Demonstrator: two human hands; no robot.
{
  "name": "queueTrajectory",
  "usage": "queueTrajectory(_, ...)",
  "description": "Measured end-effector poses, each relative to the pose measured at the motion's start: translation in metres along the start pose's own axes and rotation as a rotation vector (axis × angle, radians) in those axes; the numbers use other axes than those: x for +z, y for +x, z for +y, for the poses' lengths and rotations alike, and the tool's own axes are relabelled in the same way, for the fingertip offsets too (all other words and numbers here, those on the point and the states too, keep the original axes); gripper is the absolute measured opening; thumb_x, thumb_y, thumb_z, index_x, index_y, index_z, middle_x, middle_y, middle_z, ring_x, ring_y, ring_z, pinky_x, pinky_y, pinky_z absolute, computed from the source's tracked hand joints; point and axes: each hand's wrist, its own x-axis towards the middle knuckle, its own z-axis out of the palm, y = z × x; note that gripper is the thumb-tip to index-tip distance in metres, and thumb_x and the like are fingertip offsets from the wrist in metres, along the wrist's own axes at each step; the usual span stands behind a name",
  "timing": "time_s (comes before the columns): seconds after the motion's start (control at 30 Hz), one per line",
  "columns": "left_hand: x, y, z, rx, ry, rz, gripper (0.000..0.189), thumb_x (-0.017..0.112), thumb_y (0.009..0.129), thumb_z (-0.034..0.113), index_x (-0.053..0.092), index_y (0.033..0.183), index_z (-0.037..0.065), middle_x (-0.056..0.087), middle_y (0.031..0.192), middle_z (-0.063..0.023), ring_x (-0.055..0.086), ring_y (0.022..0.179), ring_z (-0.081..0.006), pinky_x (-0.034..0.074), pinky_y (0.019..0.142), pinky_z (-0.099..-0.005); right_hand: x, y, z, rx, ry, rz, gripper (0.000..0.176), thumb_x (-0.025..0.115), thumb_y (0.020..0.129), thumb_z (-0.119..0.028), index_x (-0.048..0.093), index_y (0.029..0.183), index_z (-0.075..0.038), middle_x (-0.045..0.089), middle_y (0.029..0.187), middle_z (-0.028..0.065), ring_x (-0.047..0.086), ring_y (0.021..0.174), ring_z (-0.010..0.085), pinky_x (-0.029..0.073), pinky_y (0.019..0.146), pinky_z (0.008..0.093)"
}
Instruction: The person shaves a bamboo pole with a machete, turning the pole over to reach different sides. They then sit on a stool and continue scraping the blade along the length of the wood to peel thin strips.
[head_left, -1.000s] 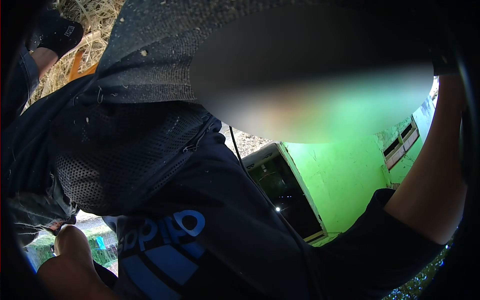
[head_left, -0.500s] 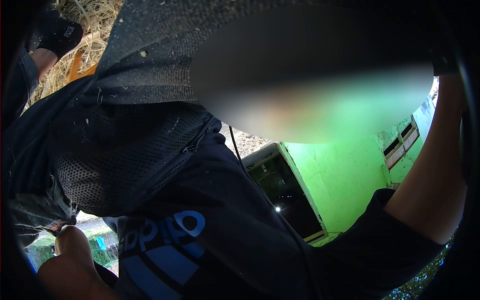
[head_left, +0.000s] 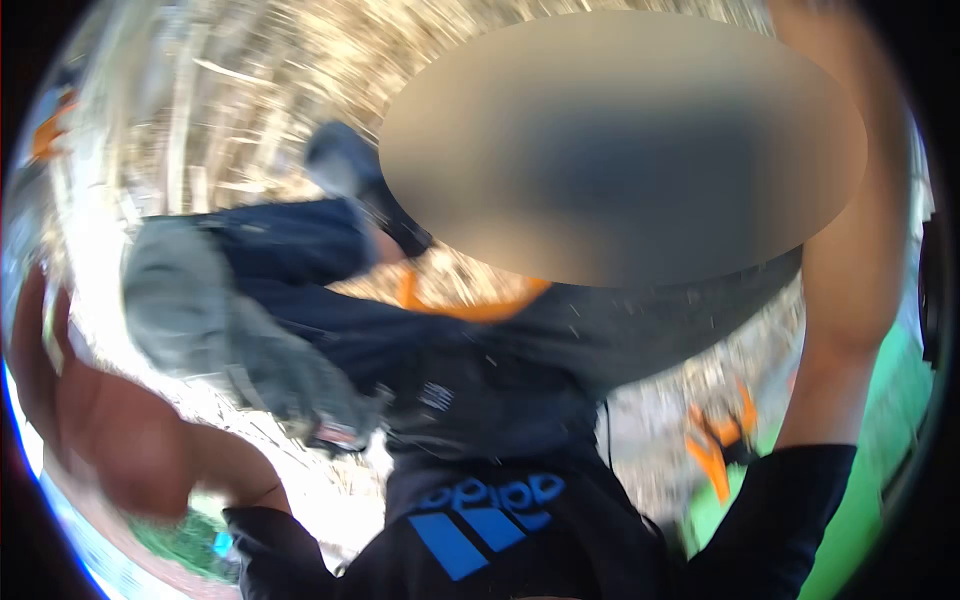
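Note:
My left hand (head_left: 60, 375) is at the left edge, smeared by motion and distorted by the lens. Finger shapes point upward there, but whether they hold anything I cannot make out. Pale straw and a blurred orange thing (head_left: 50, 130) lie beyond it. My right forearm (head_left: 850, 280) runs up the right side to the top edge; the hand itself is out of sight. Grey cloth (head_left: 180, 290) lies over my bent leg, and a dark shoe or sock (head_left: 365, 180) shows on the straw.
Dry straw (head_left: 250, 80) covers the ground. A curved orange piece (head_left: 480, 308) shows by my legs. Another orange and black object (head_left: 720, 445) lies at the right, near a green surface (head_left: 880, 420). A grey blurred oval masks the upper middle.
The view has swung from the green wall and doorway down to my legs and the straw. My left hand has come into view at the left edge.

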Motion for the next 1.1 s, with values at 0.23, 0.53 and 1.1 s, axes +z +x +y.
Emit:
queueTrajectory(0.23,0.035,0.061,0.017,-0.112,-0.207,-0.516,0.056,0.074,0.094,0.028,0.055,0.138,-0.001,0.068,0.125,-0.0229,0.070,0.107,-0.0360,0.053,0.094,-0.0436,-0.029,0.041,0.008,-0.161,0.325,0.021,0.017,0.078,0.090,-0.014,0.070,0.098,-0.001,0.071,0.091,0.0062,0.070,0.081,0.0145,0.052,0.075,0.0280)
queueTrajectory(0.53,0.041,0.082,0.012,-0.209,-0.657,-0.467,0.036,0.072,0.099,0.035,0.064,0.095,0.001,0.055,0.061,-0.0011,0.045,0.057,-0.0058,0.034,0.051,-0.0297,-0.064,0.023,-0.016,-0.176,0.152,0.272,0.022,0.081,0.091,-0.016,0.063,0.090,-0.003,0.065,0.071,0.0023,0.064,0.057,0.0094,0.044,0.047,0.0223)
queueTrajectory(1.1,0.051,0.070,0.009,-0.291,-0.563,-0.462,0.030,0.068,0.103,0.027,0.069,0.090,-0.001,0.050,0.059,0.0021,0.037,0.055,-0.0050,0.028,0.048,-0.0292,-0.022,0.009,0.020,-0.336,-0.519,0.122,0.054,0.056,0.105,-0.047,0.065,0.082,0.000,0.054,0.051,0.0078,0.052,0.041,0.0209,0.038,0.043,0.0376)
